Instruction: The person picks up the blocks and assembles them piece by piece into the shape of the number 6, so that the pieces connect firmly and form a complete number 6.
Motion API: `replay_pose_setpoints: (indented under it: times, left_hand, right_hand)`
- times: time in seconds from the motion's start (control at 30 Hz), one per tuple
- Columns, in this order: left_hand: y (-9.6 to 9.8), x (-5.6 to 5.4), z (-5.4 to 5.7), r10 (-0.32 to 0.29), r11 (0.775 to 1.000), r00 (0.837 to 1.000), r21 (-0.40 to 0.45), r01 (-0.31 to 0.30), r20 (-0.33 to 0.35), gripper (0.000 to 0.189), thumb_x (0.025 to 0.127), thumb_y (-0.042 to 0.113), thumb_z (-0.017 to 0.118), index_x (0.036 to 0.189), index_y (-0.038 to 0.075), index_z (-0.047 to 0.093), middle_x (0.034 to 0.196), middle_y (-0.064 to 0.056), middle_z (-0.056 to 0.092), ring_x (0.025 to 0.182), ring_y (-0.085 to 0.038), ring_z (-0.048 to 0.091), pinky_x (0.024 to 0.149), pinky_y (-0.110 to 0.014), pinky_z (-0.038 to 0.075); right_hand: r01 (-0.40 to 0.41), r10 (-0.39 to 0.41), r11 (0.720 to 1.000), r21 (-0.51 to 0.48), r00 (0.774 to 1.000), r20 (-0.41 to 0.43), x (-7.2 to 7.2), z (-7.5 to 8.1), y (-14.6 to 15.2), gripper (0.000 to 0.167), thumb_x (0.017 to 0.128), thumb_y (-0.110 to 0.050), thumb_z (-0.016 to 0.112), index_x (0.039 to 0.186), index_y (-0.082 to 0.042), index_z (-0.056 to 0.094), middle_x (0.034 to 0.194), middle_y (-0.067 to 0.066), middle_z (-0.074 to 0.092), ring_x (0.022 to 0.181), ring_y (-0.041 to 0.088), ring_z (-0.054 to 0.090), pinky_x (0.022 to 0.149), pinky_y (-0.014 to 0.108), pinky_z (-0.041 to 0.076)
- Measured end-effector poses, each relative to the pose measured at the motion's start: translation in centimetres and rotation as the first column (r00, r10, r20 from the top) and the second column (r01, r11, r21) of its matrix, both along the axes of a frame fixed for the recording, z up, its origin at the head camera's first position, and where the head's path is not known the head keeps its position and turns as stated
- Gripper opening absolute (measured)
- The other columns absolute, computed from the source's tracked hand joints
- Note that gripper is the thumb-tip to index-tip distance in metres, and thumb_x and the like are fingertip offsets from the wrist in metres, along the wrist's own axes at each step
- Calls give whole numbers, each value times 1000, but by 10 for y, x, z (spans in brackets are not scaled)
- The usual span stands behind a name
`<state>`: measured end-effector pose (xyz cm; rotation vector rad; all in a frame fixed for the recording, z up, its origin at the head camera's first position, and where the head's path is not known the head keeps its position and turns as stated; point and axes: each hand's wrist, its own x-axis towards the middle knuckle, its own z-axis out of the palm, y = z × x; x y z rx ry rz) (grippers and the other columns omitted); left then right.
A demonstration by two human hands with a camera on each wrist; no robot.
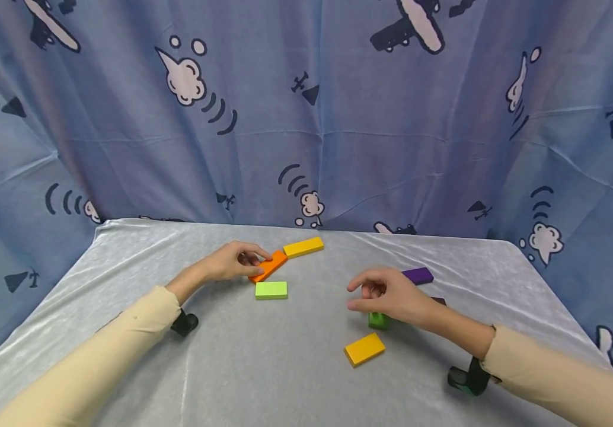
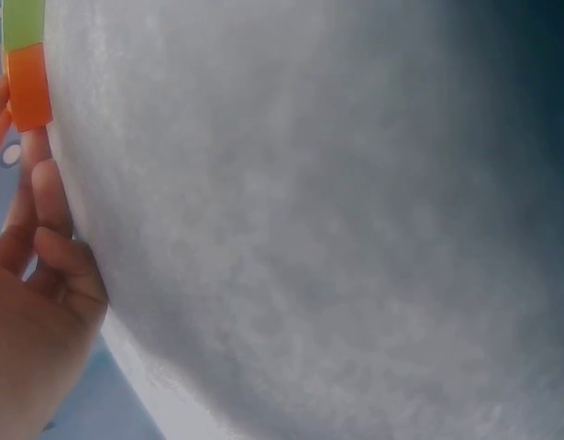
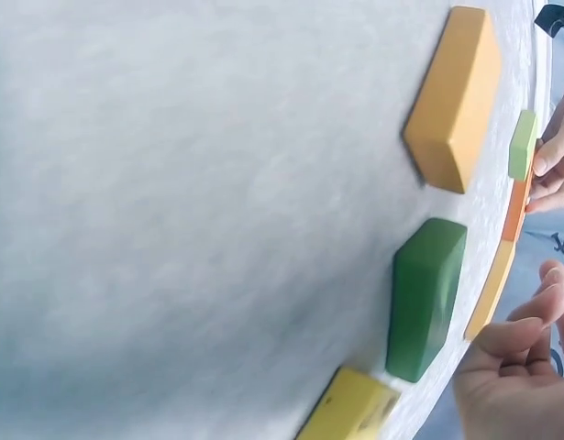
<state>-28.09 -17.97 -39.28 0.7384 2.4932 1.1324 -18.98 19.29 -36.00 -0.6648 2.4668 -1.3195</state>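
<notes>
My left hand (image 1: 232,261) pinches an orange block (image 1: 271,265) between thumb and fingers. The block lies on the cloth, one end against a long yellow block (image 1: 303,247) behind it. Just in front of it is a light green block (image 1: 271,290). My right hand (image 1: 392,293) hovers with bent fingers, thumb and forefinger apart and nothing between them. Beneath it sits a dark green block (image 1: 378,321), partly hidden in the head view; the right wrist view shows this green block (image 3: 427,298) whole, apart from the fingers.
A second yellow block (image 1: 364,349) lies nearer the front. Beyond my right wrist are a purple block (image 1: 418,276) and a dark block (image 1: 439,300), mostly covered. A yellowish block (image 3: 350,408) shows at the lower edge of the right wrist view. A blue curtain (image 1: 264,148) hangs behind the table.
</notes>
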Motion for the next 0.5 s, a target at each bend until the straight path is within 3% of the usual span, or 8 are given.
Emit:
replay_pose_setpoints:
  times: [0.23,0.5]
  left_hand:
    - [0,1,1,-2,1000,1000,2,2,4,33,95,6,72,127,7,71,103,-6,68,88,-22,61,75,-33,51]
    - [0,0,-1,-7,1000,1000,1,7,-10,33,94,6,73,127,6,71,102,-6,68,88,-21,62,76,-34,51]
  right_hand:
    - [-54,53,998,-42,998,-35,6,-2,15,30,89,-14,81,111,3,70,73,4,55,60,15,45,54,23,39]
    - [-119,117,993,-24,991,-63,13,-10,27,33,88,-15,82,114,2,69,71,0,54,59,11,45,53,22,39]
